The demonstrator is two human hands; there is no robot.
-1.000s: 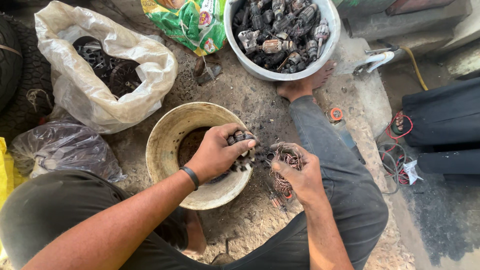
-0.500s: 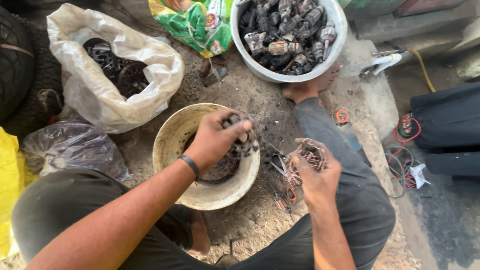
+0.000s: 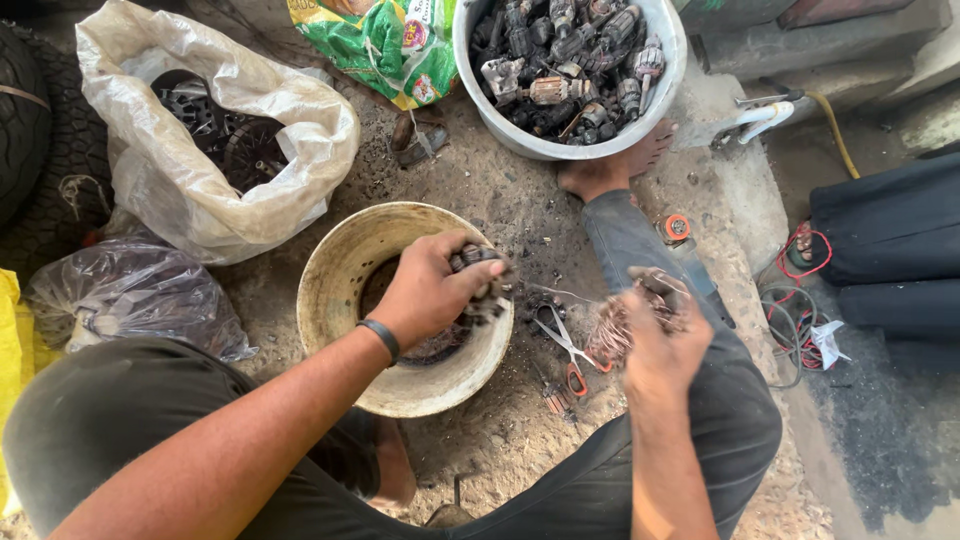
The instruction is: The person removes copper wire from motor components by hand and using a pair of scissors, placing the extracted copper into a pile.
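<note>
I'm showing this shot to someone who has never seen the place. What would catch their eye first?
Probably the two hands in the middle: the left hand grips a dark motor core over the cream bucket, while the right hand clutches a tangle of copper wire. Next, the white tub at top, heaped with more dark cores, and the orange-handled scissors lying on the dirt between the hands.

Left hand with dark motor core sits over bucket rim; right hand pulls copper wire tangle away, gap wider.
</note>
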